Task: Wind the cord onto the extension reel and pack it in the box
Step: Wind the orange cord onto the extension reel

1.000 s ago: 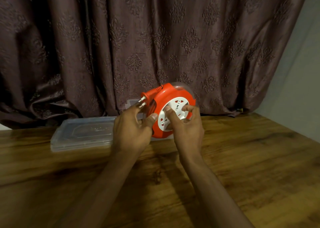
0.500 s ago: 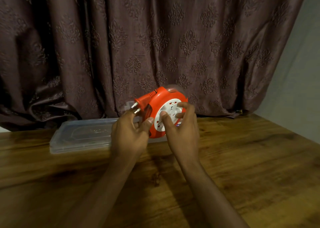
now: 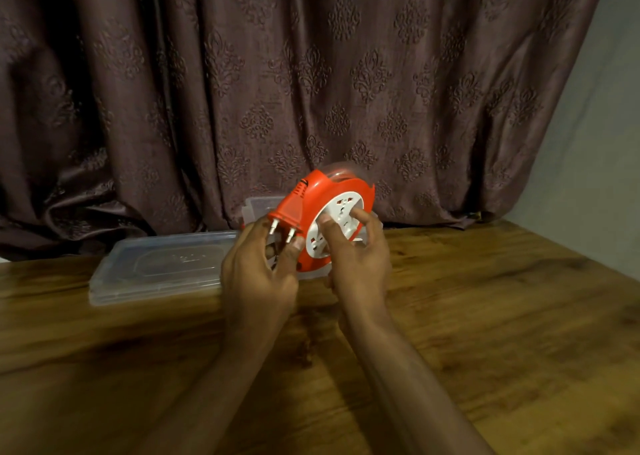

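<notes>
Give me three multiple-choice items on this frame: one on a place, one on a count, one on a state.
1. Where does the clear lid lie?
A. on the wooden table, left of the hands
B. on the reel
C. on the floor

2. How many metal pins show on the orange plug?
A. one
B. two
C. three

3. How is the extension reel held?
A. flat on the table, untouched
B. in the left hand only
C. off the table, in both hands

Answers: 1 A, the lid rests flat on the tabletop; 2 B, two pins point at the left hand; 3 C, the right hand has fingers on the white socket face.
</notes>
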